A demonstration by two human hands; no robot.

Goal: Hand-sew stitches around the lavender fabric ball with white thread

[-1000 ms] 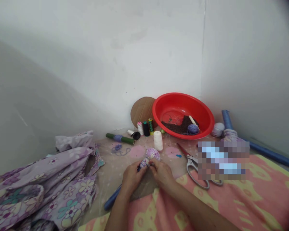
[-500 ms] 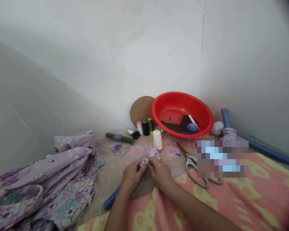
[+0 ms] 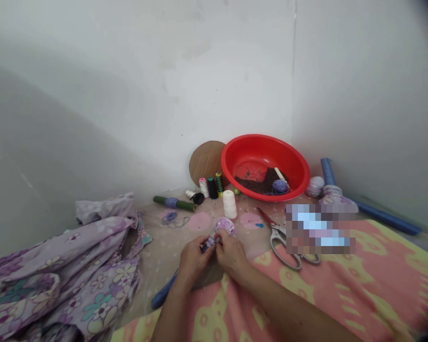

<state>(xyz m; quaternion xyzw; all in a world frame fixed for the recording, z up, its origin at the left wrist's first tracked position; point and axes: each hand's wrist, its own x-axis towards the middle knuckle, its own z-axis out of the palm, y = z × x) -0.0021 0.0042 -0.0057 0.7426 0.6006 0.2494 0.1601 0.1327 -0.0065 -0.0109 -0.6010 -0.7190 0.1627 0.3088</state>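
Glossy plastic basin (image 3: 260,141), probably cloth ball (image 3: 225,226)

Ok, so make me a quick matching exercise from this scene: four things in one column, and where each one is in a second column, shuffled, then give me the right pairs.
Things:
1. Small purple yarn ball
2. Round brown cardboard disc
3. Steel scissors with red-coloured blades
4. Lilac floral cloth ball

Places:
A. Handles lying on the pink-and-yellow blanket
B. Inside the red plastic basin
C. Between the left hand and right hand
D. Upright against the white wall

Pairs: 1-B, 2-D, 3-A, 4-C
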